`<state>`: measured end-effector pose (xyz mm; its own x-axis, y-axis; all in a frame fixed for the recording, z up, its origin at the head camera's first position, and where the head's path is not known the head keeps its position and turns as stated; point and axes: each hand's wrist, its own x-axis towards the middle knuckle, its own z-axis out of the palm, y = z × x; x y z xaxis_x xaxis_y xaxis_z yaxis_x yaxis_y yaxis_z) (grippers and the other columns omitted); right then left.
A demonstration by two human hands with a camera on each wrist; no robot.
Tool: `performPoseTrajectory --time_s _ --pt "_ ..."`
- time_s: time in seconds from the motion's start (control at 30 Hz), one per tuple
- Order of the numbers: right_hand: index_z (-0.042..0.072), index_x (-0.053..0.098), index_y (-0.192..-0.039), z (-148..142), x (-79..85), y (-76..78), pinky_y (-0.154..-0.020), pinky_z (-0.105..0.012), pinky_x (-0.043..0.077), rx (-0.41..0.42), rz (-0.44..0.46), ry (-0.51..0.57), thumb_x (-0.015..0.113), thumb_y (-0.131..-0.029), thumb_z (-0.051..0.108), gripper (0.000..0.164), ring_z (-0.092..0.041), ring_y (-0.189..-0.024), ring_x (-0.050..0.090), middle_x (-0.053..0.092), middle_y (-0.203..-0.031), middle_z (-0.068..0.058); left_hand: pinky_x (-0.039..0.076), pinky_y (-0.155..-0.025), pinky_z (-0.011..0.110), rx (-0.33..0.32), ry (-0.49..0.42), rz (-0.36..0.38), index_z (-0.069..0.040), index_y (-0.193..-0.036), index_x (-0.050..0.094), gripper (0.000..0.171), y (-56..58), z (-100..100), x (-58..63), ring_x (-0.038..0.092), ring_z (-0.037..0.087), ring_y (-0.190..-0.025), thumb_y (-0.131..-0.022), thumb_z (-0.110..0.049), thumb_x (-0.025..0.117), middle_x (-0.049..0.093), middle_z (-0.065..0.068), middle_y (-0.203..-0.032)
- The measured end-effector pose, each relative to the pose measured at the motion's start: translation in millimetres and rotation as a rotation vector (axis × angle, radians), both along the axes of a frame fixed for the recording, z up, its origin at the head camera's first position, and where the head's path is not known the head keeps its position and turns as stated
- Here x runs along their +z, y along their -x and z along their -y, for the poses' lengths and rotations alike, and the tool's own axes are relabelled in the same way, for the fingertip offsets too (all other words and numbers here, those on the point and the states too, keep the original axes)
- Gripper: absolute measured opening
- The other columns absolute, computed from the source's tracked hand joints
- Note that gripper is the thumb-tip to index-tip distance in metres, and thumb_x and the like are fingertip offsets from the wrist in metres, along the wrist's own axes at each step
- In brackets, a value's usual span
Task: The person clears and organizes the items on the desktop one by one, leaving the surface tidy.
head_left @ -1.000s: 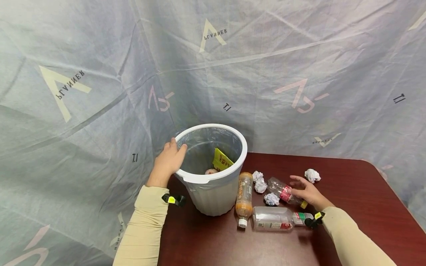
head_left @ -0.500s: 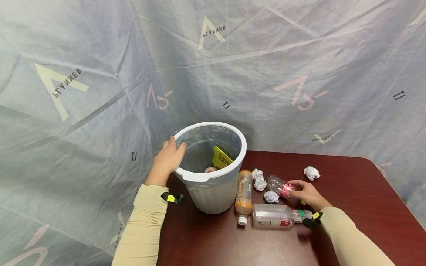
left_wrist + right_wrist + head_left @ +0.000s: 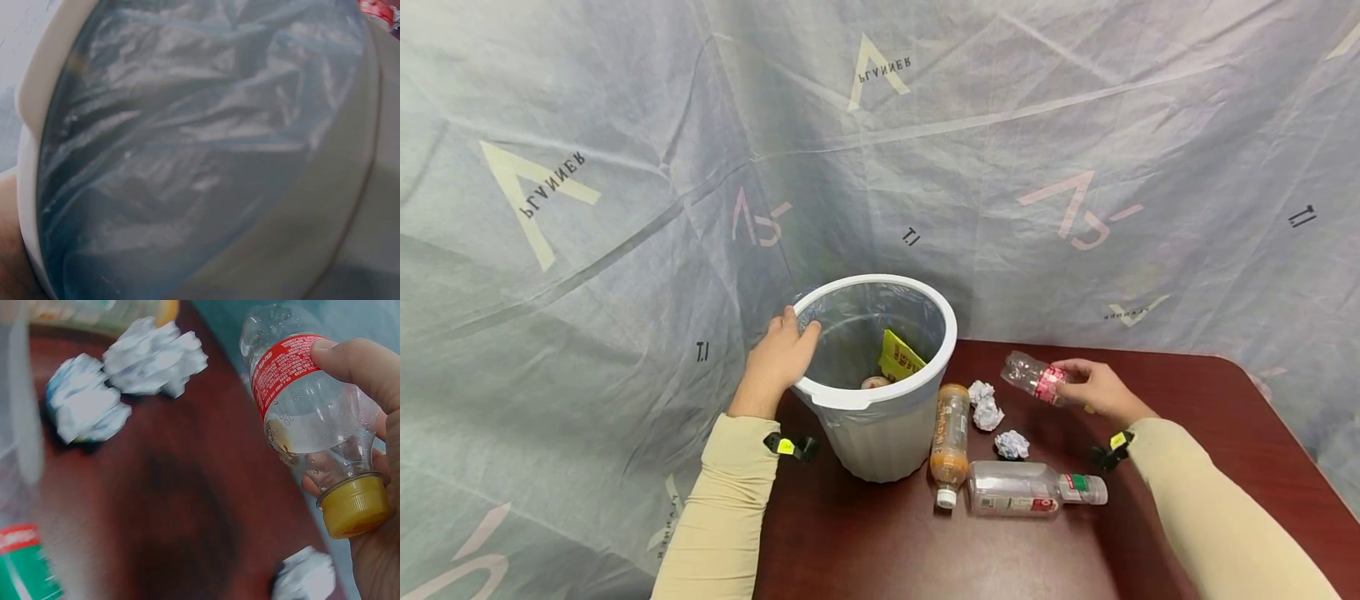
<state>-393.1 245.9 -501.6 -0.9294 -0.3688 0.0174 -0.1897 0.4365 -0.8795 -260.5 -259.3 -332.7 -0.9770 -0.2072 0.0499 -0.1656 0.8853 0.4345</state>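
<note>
Red-labelled clear plastic bottle point(image 3: 1033, 379), grasped in right hand point(image 3: 1101, 390), held above dark red tabletop point(image 3: 880, 542), well right of bin. Base toward bin, yellow cap point(image 3: 356, 506) toward wrist. Thumb pressed on label point(image 3: 289, 369), other fingers curled round far side, partly hidden.

Left hand point(image 3: 781, 354) gripping left side of rim on white trash bin point(image 3: 880, 442): thumb over edge toward inside, other fingers at outer side, mostly hidden. Bin upright on tabletop, lined with thin bluish plastic bag point(image 3: 206, 125). Inside bin: yellow printed wrapper point(image 3: 899, 357), plus small pale item point(image 3: 876, 383), too covered to name.

Just right of bin, orange-and-clear bottle point(image 3: 951, 442) on its side, white cap toward person. Beside that, larger clear bottle point(image 3: 1015, 490), also on its side, neck pointing right, green-and-red band on neck. Farther back, three crumpled paper balls point(image 3: 987, 414), two together, one nearer large bottle. Fourth paper ball point(image 3: 306, 575) visible in right wrist view, blurred.

Beige sleeves point(image 3: 737, 500) on both arms, black camera point(image 3: 793, 448) at each wrist. Wrinkled grey sheet point(image 3: 985, 208) behind, reversed PLANNER lettering.
</note>
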Motion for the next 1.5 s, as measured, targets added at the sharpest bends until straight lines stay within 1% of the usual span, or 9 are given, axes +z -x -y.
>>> performPoseTrajectory --time_s 0.2,0.37,0.47,0.57,0.7,0.83,1.03,1.3,1.5 --pt "0.000 0.053 -0.142 10 39.1 11.9 -0.056 -0.032 0.051 -0.003 -0.024 -0.050 0.072 -0.096 0.029 0.058 -0.022 -0.085 0.074 0.070 -0.101 -0.015 0.031 -0.110 0.067 0.003 0.003 -0.009 0.005 -0.160 0.009 0.079 -0.5 0 -0.4 0.035 0.053 -0.140 -0.106 -0.050 0.025 0.020 0.030 -0.162" --pt "-0.001 0.053 -0.142 23 65.1 18.5 -0.051 -0.030 0.048 0.029 -0.026 0.000 0.073 -0.096 0.023 0.056 -0.026 -0.089 0.076 0.069 -0.098 -0.013 0.031 -0.110 0.067 0.000 0.004 -0.013 0.005 -0.160 0.009 0.079 -0.8 -1 -0.3 0.035 0.053 -0.140 -0.106 -0.050 0.025 0.019 0.031 -0.162" --pt "-0.006 0.051 -0.141 32 77.8 21.7 -0.061 -0.031 0.057 0.053 -0.019 0.079 0.072 -0.095 0.014 0.054 -0.029 -0.089 0.076 0.068 -0.098 -0.013 0.031 -0.111 0.066 -0.002 0.001 -0.015 0.006 -0.160 0.008 0.079 -0.8 -1 -1.0 0.035 0.052 -0.141 -0.106 -0.050 0.026 0.018 0.030 -0.162" --pt "-0.009 0.052 -0.140 39 89.5 26.8 -0.069 -0.032 0.060 0.060 -0.042 0.115 0.072 -0.094 0.009 0.053 -0.024 -0.084 0.075 0.068 -0.095 -0.011 0.030 -0.112 0.065 -0.004 0.001 -0.015 0.006 -0.160 0.007 0.081 -0.1 0 -1.6 0.032 0.051 -0.143 -0.105 -0.051 0.026 0.016 0.030 -0.163" --pt "-0.005 0.059 -0.136 49 108.3 32.9 -0.067 -0.027 0.056 0.027 -0.155 0.019 0.074 -0.091 0.013 0.051 -0.010 -0.080 0.065 0.068 -0.095 -0.007 0.029 -0.112 0.065 -0.001 0.007 -0.015 0.005 -0.160 0.006 0.087 0.7 0 -1.6 0.029 0.051 -0.145 -0.104 -0.058 0.026 0.012 0.029 -0.165" --pt "0.000 0.061 -0.135 60 128.3 35.2 -0.067 -0.026 0.052 0.017 -0.222 -0.066 0.073 -0.091 0.018 0.050 -0.009 -0.083 0.059 0.067 -0.102 -0.011 0.028 -0.112 0.066 -0.004 0.011 -0.011 0.005 -0.160 0.005 0.100 -0.3 -1 -0.1 0.026 0.052 -0.145 -0.100 -0.073 0.024 0.005 0.029 -0.165" --pt "0.005 0.064 -0.135 82 155.4 35.5 -0.063 -0.030 0.052 0.025 -0.237 -0.089 0.075 -0.091 0.020 0.048 -0.014 -0.087 0.061 0.068 -0.108 -0.014 0.027 -0.112 0.068 -0.002 -0.008 -0.007 0.004 -0.160 0.004 0.116 -2.5 -3 2.5 0.017 0.051 -0.149 -0.090 -0.087 0.020 -0.003 0.028 -0.166" --pt "0.009 0.065 -0.134 110 182.6 35.5 -0.071 -0.029 0.052 0.061 -0.258 -0.072 0.075 -0.091 0.022 0.046 -0.018 -0.095 0.063 0.069 -0.113 -0.014 0.025 -0.113 0.068 0.000 -0.017 -0.005 0.003 -0.160 0.003 0.117 -1.3 -4 1.8 0.013 0.047 -0.151 -0.089 -0.088 0.018 -0.003 0.026 -0.166" --pt "0.012 0.062 -0.137 133 199.5 31.4 -0.073 -0.035 0.052 0.099 -0.250 -0.069 0.078 -0.090 0.030 0.053 -0.019 -0.098 0.063 0.069 -0.115 -0.012 0.024 -0.114 0.067 -0.003 -0.023 -0.004 0.002 -0.160 0.003 0.117 -1.6 -2 -0.4 0.013 0.047 -0.151 -0.087 -0.089 0.014 -0.006 0.025 -0.167"
